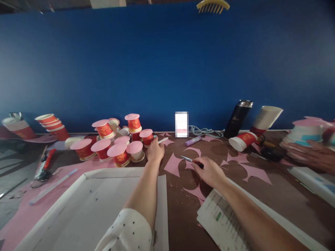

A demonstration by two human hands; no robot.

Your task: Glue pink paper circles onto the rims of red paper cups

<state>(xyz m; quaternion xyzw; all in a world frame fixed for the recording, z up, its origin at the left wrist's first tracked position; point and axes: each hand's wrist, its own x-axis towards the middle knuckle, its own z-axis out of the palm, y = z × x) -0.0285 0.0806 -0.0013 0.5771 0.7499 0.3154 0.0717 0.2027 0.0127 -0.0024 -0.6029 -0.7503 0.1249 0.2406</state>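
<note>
My left hand [155, 150] reaches to the right side of a group of red paper cups, its fingers closed round a thin white stick-like item [163, 140]. Just left of it is a red cup [148, 140] topped with a pink paper disc [146, 132]. My right hand [208, 170] is closed on the dark handles of scissors [186, 158], whose blades point left over pink paper scraps [174, 165]. More cups with pink discs, such as the one at the front [121, 159], stand left of my left hand, some of them stacked.
A white tray [162, 209] lies in front at left, and printed papers [222, 223] are under my right forearm. Behind are a purple tube [193, 141], a cable [206, 131] and a black bottle [237, 118]. Another person's hand [314, 153] touches cups at far right.
</note>
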